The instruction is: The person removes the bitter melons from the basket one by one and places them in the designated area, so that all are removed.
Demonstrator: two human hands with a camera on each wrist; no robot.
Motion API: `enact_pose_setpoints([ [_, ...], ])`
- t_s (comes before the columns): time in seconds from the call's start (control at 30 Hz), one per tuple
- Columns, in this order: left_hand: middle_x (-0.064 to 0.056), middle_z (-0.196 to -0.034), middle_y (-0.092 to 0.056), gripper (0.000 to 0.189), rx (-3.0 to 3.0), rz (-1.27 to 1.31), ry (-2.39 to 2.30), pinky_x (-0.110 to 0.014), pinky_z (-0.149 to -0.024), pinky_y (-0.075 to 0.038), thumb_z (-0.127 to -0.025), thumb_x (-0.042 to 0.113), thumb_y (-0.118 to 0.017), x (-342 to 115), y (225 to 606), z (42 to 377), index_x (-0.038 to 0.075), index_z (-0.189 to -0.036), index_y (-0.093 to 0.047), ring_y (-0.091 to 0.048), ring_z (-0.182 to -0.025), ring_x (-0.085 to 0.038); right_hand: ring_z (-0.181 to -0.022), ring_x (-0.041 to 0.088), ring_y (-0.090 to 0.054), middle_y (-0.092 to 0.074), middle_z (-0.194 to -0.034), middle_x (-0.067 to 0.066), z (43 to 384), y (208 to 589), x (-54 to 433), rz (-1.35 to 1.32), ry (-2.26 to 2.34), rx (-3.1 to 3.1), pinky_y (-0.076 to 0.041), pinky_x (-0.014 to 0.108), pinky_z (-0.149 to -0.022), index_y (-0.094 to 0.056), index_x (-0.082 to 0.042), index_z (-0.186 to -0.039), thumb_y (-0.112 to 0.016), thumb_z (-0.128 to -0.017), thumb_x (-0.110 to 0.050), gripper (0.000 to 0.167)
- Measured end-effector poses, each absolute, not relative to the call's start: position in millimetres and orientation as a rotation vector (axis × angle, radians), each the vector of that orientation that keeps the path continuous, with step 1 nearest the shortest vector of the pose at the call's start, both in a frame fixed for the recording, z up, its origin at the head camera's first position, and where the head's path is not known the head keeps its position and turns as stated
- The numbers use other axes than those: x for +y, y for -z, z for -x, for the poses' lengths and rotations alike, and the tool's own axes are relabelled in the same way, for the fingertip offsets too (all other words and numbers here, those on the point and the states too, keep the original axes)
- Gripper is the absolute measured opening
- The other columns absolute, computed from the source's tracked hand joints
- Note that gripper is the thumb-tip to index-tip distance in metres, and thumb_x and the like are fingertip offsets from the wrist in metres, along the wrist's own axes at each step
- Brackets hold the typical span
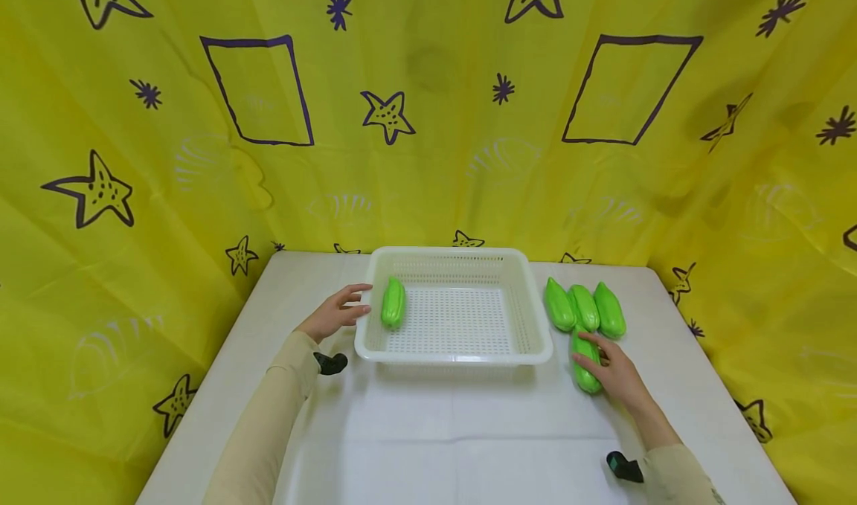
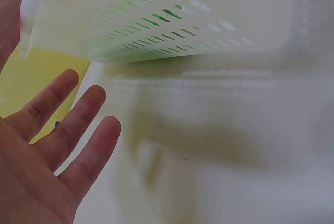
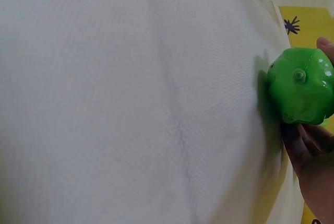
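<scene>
A white plastic basket (image 1: 455,358) stands on the table with one green ribbed toy vegetable (image 1: 393,303) inside, near its left wall. Beside that wall is my left hand (image 1: 332,313), fingers stretched toward the rim. The left wrist view shows three straight, spread fingers (image 2: 86,125) below the perforated basket wall (image 2: 172,20). My right hand (image 1: 614,371) grips another green ribbed vegetable (image 1: 586,360) right of the basket, thumb and fingers on its sides. In the right wrist view, the lobed end of this vegetable (image 3: 300,85) faces the camera.
Behind the gripped one lie three similar green vegetables, a left one (image 1: 559,304), a middle one (image 1: 585,308) and a right one (image 1: 610,310). The table (image 1: 415,445) has a white cover. A yellow patterned curtain (image 1: 428,178) surrounds its back and sides.
</scene>
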State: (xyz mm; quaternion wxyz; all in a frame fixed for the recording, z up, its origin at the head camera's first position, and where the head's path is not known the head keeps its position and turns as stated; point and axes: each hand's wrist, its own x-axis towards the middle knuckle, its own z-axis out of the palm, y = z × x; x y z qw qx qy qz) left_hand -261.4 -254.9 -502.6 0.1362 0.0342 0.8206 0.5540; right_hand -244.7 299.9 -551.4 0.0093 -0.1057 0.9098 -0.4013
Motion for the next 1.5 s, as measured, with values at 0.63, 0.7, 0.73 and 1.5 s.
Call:
enact_pose_setpoints([
  [0.63,-0.018,-0.151,-0.032,0.062,2.366,-0.067,-1.594,-0.051,-0.103,-0.044,-0.094,0.039,-0.065,-255,504,262,0.024,-0.148,-0.040,-0.038,-0.136,-0.039,-0.119,0.048,-0.046,-0.044,-0.140,0.030,246,550,301,0.338,1.277,2.831,-0.041,0.061,-0.093,-0.051,0.001,-0.137,-0.064,-0.097,-0.028,0.052],
  [0.7,-0.018,-0.152,-0.032,0.062,2.367,-0.062,-1.591,-0.051,-0.103,-0.043,-0.094,0.039,-0.066,-254,504,262,0.025,-0.148,-0.041,-0.038,-0.136,-0.038,-0.120,0.048,-0.045,-0.043,-0.141,0.030,246,550,301,0.333,1.279,2.825,-0.041,0.062,-0.093,-0.050,0.001,-0.138,-0.064,-0.097,-0.029,0.052],
  [0.73,-0.018,-0.152,-0.032,0.062,2.368,-0.066,-1.590,-0.051,-0.103,-0.043,-0.094,0.040,-0.066,-254,504,261,0.025,-0.148,-0.041,-0.038,-0.136,-0.039,-0.121,0.048,-0.045,-0.042,-0.141,0.031,246,551,301,0.331,1.281,2.822,-0.040,0.062,-0.093,-0.050,0.001,-0.138,-0.064,-0.097,-0.029,0.053],
  [1.5,-0.021,-0.150,-0.034,0.058,2.385,-0.081,-1.587,-0.052,-0.101,-0.045,-0.096,0.034,-0.063,-254,502,261,0.022,-0.148,-0.041,-0.040,-0.134,-0.040,-0.126,0.047,-0.039,-0.031,-0.148,0.030,239,523,311,0.200,1.390,2.791,-0.046,0.026,-0.095,-0.037,0.003,-0.147,-0.058,-0.100,-0.034,0.064],
])
